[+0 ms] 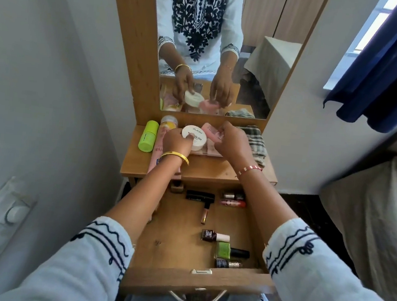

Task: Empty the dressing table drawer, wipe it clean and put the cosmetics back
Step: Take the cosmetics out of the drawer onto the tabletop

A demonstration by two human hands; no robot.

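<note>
The left hand [177,141] grips the white jar [194,136]; the right hand [233,142] pinches, seemingly, a pink case [210,132]. Set both down beyond the fingertips, leaving room for the nail polishes.

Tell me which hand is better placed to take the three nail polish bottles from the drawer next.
Probably the right hand. The nail polish bottles lie along the right side of the drawer, below the right forearm. Both hands are busy on the tabletop; the left hand holds the white jar.
</note>
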